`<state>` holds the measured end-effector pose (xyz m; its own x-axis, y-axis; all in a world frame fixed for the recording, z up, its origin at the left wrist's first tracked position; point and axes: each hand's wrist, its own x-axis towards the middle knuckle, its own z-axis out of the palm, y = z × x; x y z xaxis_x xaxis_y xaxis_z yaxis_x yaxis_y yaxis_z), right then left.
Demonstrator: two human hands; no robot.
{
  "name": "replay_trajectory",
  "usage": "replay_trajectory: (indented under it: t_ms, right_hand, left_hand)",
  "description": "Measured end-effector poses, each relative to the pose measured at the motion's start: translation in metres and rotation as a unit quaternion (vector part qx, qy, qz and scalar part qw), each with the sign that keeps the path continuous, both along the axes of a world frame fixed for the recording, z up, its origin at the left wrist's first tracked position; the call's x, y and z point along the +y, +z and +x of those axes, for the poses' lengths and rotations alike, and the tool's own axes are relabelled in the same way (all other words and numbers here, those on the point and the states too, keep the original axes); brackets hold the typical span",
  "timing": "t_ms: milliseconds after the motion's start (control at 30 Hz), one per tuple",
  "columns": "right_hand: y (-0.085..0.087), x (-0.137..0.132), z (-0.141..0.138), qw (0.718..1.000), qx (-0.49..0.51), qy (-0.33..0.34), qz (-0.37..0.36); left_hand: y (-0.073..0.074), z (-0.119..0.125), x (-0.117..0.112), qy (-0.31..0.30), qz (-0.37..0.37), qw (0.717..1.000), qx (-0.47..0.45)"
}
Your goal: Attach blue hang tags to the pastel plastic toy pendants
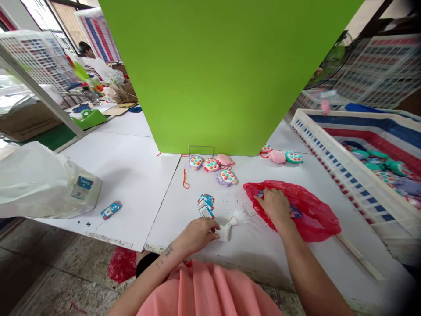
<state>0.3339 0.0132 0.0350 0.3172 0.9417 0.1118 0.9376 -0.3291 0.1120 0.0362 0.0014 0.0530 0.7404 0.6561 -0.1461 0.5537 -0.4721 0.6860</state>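
Note:
My left hand [202, 231] rests near the table's front edge, its thumb and fingers curled at the left end of a white bundle of thin plastic tag strings [224, 231]. The strings fan out loosely to the right. My right hand [273, 202] reaches into a red plastic bag [315, 219] lying open on the table. A small blue printed tag card [261, 193] shows at its fingertips, and a purple-looking card [296, 212] lies inside the bag. Between the hands and the green board, a fanned stack of blue and white tag cards [206, 205] lies flat.
A tall green board [213, 74] stands ahead, with several popper toys [211, 165] and an orange cord loop [186, 180] before it. A white crate [329, 162] of toys stands right. At left are a clear bag [49, 184] and a card bundle [111, 210]. Another person [87, 50] is behind.

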Motion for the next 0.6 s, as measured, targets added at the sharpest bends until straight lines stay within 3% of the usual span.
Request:
replay_trajectory:
  t_ms: [133,267,367,467,533,600]
  right_hand:
    - [-0.007,-0.002,-0.004,0.999,0.011,-0.020,-0.025]
    - [-0.001,-0.009,-0.015,0.996,0.058,0.049,0.038]
    - [0.007,-0.022,-0.039,0.951,0.221,0.212,0.038]
    - [0.009,-0.036,-0.068,0.872,0.322,0.361,-0.069]
    - [0.006,-0.042,-0.082,0.859,0.321,0.383,-0.112]
    - [0.002,-0.045,-0.090,0.867,0.316,0.370,-0.111]
  left_hand:
    - [-0.002,-0.001,0.002,0.003,0.000,1.000,0.014]
    - [-0.008,-0.004,0.012,0.068,0.049,0.995,0.054]
    - [-0.013,-0.005,0.019,0.124,0.069,0.986,0.083]
    - [-0.018,-0.004,0.022,0.120,0.051,0.990,0.059]
    - [-0.021,-0.004,0.020,0.105,0.022,0.994,0.026]
    - [-0.022,-0.005,0.018,0.083,-0.017,0.996,-0.004]
